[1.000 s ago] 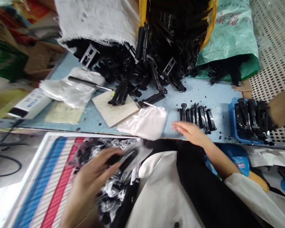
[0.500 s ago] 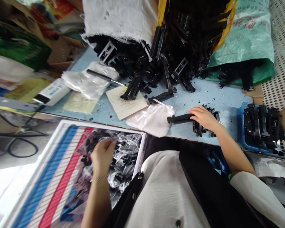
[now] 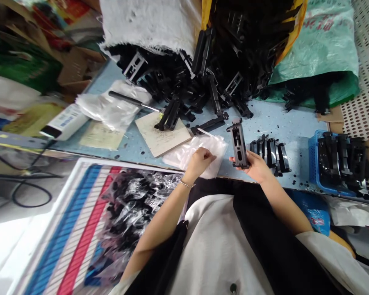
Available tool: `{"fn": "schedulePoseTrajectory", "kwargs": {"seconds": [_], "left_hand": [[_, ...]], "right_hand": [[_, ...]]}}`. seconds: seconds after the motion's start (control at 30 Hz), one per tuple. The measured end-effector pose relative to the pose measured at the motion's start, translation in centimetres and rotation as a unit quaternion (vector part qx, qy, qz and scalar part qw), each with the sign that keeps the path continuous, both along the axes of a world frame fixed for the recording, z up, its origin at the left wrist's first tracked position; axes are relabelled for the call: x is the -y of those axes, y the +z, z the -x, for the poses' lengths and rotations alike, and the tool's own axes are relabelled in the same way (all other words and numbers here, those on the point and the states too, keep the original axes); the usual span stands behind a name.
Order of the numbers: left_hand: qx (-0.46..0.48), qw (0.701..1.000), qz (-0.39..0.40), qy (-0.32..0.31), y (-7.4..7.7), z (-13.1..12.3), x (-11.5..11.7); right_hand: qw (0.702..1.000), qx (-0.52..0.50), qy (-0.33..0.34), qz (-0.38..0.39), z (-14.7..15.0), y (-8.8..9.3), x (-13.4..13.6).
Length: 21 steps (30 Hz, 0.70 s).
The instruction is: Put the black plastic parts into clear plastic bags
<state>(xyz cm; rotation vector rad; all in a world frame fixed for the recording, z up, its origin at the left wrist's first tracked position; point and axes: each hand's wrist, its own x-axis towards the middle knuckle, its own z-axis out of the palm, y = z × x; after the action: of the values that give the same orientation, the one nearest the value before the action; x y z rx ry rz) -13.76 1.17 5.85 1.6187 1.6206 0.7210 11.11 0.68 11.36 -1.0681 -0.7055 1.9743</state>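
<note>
My right hand (image 3: pixel 256 167) grips the lower end of a long black slotted bracket (image 3: pixel 239 143), held upright with its openings facing me. Over a stack of thin clear plastic bags (image 3: pixel 184 157) is my left hand (image 3: pixel 201 162), its fingers pinched together on the topmost bag. Beside my right hand, a row of similar black brackets (image 3: pixel 272 153) stands on the blue worktop (image 3: pixel 261 119). A large heap of loose black brackets (image 3: pixel 199 90) spills from sacks at the back.
A blue basket (image 3: pixel 315 164) of black parts stands at the right. Below the table edge on the left, a white-rimmed crate (image 3: pixel 80 168) holds bagged black parts. A screwdriver (image 3: pixel 126 98) lies on plastic by a pale square board (image 3: pixel 150 143). A green sack (image 3: pixel 322 45) is at the back right.
My left hand has moved from above the crate up to the plastic bags. My right hand has lifted a bracket off the row, drawn it left and turned it upright.
</note>
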Motion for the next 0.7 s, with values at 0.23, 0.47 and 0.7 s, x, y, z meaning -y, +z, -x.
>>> {"fn": "schedulePoseTrajectory", "kwargs": {"seconds": [0.23,0.47,0.7], "left_hand": [[0.079,0.995,0.034,0.045,1.1,0.0,0.2],[-0.181,0.975,-0.101,-0.075,3.0,2.3,1.7],[-0.051,0.987,-0.139,-0.064,1.2,2.3,0.4]], "right_hand": [[0.998,-0.044,-0.002,0.045,5.3,-2.3,-2.1],[0.996,0.03,-0.079,0.013,4.2,-2.8,-1.0],[0.979,-0.073,0.127,0.144,1.1,-1.4,3.9]]}}
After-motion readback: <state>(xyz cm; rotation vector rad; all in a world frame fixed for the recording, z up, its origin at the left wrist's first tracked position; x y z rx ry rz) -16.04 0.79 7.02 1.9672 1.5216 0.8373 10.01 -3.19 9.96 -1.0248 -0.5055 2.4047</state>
